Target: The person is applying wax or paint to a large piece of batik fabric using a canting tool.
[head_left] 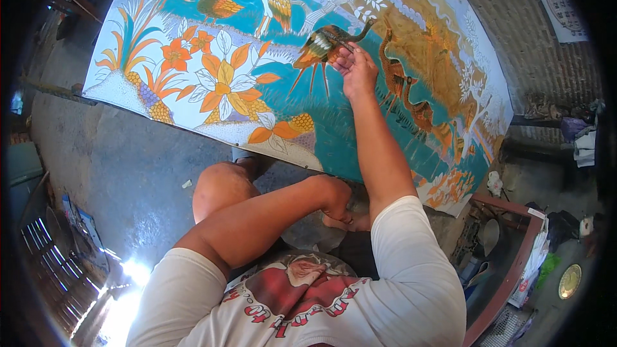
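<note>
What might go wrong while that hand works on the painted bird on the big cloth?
The right hand holds a thin tool on the painted bird; a slip may mark the teal background. Its palm rests near painted areas of the cloth, so it may smudge them. The left hand rests low, not steadying the cloth.

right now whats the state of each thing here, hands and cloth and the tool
right hand: raised to the cloth, fingers pinched on a thin tool
thin tool: held, tip on the painted bird
painted cloth: spread flat and tilted, mostly coloured in, some white left
left hand: curled, resting low by the knee, holding nothing I can see
</note>
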`<state>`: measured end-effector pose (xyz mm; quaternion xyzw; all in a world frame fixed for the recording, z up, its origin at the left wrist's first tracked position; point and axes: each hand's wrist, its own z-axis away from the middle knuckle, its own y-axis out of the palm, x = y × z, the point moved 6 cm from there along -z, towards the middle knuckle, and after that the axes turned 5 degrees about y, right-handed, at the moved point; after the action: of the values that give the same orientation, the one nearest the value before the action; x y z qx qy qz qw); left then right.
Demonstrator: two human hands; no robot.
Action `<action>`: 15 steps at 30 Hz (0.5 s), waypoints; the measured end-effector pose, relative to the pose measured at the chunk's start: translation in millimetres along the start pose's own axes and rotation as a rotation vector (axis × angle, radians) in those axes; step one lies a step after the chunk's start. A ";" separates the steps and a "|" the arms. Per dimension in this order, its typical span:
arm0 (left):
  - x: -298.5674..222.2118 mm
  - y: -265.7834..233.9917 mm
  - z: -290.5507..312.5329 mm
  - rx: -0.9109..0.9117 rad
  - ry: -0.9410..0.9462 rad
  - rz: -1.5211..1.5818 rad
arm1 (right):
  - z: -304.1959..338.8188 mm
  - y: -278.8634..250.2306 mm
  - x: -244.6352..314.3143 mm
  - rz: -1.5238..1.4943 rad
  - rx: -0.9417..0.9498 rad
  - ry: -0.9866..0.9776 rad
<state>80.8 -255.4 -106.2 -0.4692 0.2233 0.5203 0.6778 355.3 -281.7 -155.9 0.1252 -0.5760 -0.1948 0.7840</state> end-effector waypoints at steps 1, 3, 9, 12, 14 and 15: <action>-0.8 -1.1 0.6 0.000 0.000 0.001 | -0.1 0.5 -0.5 0.009 0.006 0.008; -1.0 -2.1 1.5 0.035 -0.020 0.017 | -1.4 0.0 -1.2 0.018 -0.004 0.009; -2.9 -5.2 4.3 0.005 -0.025 0.001 | -7.2 -0.8 -1.0 0.011 -0.010 0.001; -6.1 -8.2 6.2 0.011 0.000 -0.003 | -10.9 -4.3 -0.3 0.011 -0.015 -0.007; -4.3 -6.8 4.7 -0.010 0.002 -0.012 | -12.8 -5.3 -0.2 0.014 -0.018 -0.013; -3.6 -7.3 4.4 -0.032 0.005 -0.020 | -13.4 -4.7 -0.1 0.014 -0.016 -0.014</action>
<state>85.3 -253.4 -98.4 -0.4836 0.2118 0.5158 0.6747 367.2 -286.2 -162.1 0.1134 -0.5805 -0.1949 0.7824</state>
